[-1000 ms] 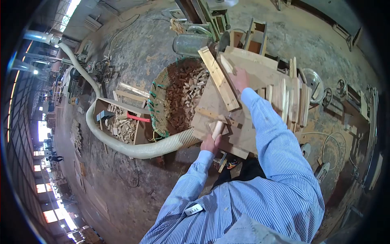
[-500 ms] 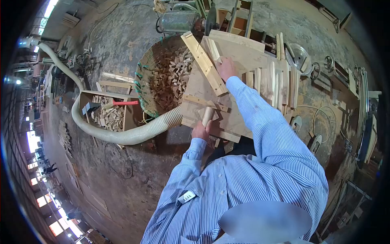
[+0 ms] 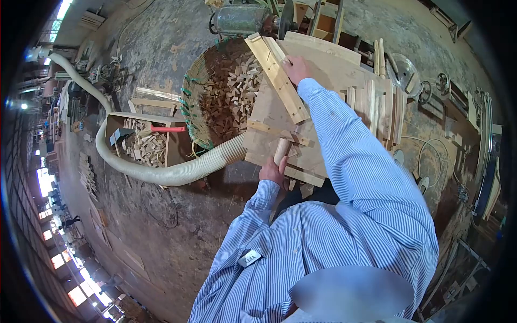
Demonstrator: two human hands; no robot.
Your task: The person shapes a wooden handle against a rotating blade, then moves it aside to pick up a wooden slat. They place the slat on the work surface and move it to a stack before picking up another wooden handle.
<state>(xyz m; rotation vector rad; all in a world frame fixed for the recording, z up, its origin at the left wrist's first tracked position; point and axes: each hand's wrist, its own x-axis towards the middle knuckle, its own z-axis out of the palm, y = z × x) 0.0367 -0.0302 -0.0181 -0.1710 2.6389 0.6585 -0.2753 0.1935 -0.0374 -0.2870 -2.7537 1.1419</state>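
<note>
My left hand point(image 3: 273, 171) is closed around a wooden handle point(image 3: 281, 151) at the near edge of the wooden work table point(image 3: 328, 67). Just beyond the handle, a narrow wooden bar point(image 3: 277, 133) with screws lies across the tabletop. Farther off, my right hand point(image 3: 298, 70) has its fingers closed on a pale wood strip point(image 3: 276, 51). That strip lies along the right side of a longer wooden guide board point(image 3: 277, 78). The strip's near end is partly covered by my fingers.
Several wood strips point(image 3: 371, 107) lie at the table's right. A basket of wood offcuts point(image 3: 188, 107) stands to the left, near a ribbed hose point(image 3: 215, 164). A crate point(image 3: 177, 148) holds offcuts and a red-handled tool point(image 3: 168, 129). Behind sits a motor point(image 3: 242, 20).
My right hand has slid away from me along the guide board with the wood strip. My left hand stays on the handle. The whole view has shifted slightly.
</note>
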